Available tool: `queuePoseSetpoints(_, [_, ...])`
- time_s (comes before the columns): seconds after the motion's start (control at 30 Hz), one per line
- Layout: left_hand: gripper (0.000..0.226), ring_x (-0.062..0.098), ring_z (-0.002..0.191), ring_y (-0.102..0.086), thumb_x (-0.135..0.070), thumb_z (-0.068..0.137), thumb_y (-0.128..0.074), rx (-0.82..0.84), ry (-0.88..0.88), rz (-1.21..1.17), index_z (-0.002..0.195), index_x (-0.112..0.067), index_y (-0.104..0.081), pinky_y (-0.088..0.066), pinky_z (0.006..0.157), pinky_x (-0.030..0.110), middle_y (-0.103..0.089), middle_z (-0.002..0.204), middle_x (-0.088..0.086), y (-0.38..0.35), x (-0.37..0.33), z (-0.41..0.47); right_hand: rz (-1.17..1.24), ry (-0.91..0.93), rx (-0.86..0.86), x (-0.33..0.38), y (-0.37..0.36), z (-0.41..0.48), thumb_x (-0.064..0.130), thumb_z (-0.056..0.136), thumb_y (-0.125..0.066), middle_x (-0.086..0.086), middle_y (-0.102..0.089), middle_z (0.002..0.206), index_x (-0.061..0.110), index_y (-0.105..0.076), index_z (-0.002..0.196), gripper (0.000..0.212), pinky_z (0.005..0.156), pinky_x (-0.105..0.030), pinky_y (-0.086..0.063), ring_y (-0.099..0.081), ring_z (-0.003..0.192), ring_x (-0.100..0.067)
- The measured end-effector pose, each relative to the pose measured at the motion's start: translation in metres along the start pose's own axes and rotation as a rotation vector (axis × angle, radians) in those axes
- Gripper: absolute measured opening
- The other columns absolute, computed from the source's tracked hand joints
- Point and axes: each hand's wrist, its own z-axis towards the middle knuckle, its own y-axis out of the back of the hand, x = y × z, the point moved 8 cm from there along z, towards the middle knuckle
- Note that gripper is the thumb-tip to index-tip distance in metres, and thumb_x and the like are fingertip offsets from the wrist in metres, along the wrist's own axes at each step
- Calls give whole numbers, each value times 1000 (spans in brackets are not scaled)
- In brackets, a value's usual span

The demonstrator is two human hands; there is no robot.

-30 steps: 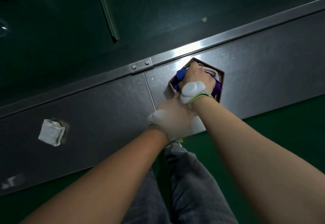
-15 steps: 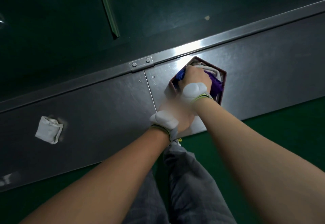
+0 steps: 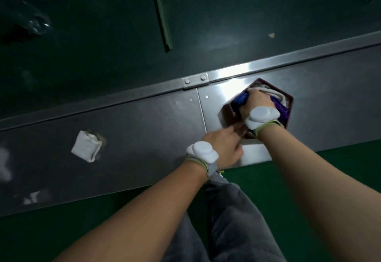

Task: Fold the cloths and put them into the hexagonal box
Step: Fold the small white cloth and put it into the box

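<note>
Right hand: sunk knuckles-up into the hexagonal box, right of frame centre; fingers bent down into the cloths, tips hidden; cannot tell whether it pinches or only presses
Blue cloth: bunched against the box's left wall, touching the thumb side of the right hand
Purple cloth: inside the box, on the hand's right
Pale cloth: folded edges along the box's far wall, just above the knuckles
Left hand: below and left of the box; fingers stretched out, not clenched; tips touching the box's near-left wall; holds nothing
Wristbands: white padded unit on each wrist, right, left
Folded white cloth: lies alone at left of frame, well apart from the box
Metal table: grey band running diagonally; carries the box and the loose cloth; bolted bracket on its far rail
Below: grey trousers; green floor
</note>
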Motion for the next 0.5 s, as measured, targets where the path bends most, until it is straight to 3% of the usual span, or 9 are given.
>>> queuePoseSetpoints(0.1, [50, 28, 116, -57, -27, 84, -51, -61, 43, -107, 134, -23, -48, -51, 88, 39, -42, 148, -2, 10, 34, -31, -67, -11, -29, 12, 11, -21, 25, 79, -59, -22, -61, 119, 3, -59, 112, 40, 85, -40, -50, -58, 108, -38])
queuePoseSetpoints(0.2, [43, 29, 117, -54, -24, 85, -50, -48, 118, -106, 128, -17, -52, -47, 92, 39, -50, 141, 3, 13, 93, -74, -27, -13, -304, 54, 17, -60, 27, 79, -59, -19, -46, 134, 13, -49, 126, 50, 90, -49, -41, -39, 122, -40])
queuePoseSetpoints(0.27, [36, 31, 112, -54, -25, 85, -48, -52, 183, -61, 118, -15, -55, -48, 89, 41, -56, 130, 6, 18, 139, -102, 33, 54, -387, 91, 0, -80, 27, 79, -59, -16, -45, 135, 17, -48, 127, 50, 91, -50, -39, -37, 122, -39])
queuePoseSetpoints(0.33, [29, 31, 102, -57, -27, 84, -47, -82, 248, -45, 109, -16, -57, -50, 81, 41, -61, 115, 6, 26, 181, -130, 124, 149, -295, 126, -39, -88, 28, 82, -59, -15, -47, 133, 18, -49, 128, 48, 92, -46, -39, -41, 120, -38])
queuePoseSetpoints(0.43, [26, 29, 97, -59, -28, 84, -49, -163, 372, -19, 105, -18, -60, -49, 74, 37, -63, 106, 5, 42, 250, -187, 273, 256, 17, 187, -120, -104, 31, 88, -58, -10, -57, 122, 19, -47, 130, 46, 89, -36, -45, -57, 108, -32])
queuePoseSetpoints(0.5, [23, 27, 96, -58, -31, 85, -48, -215, 462, 29, 102, -19, -60, -45, 72, 35, -62, 105, 4, 51, 291, -222, 261, 230, 244, 217, -172, -118, 38, 88, -59, -6, -67, 113, 22, -45, 133, 50, 89, -37, -49, -62, 104, -31])
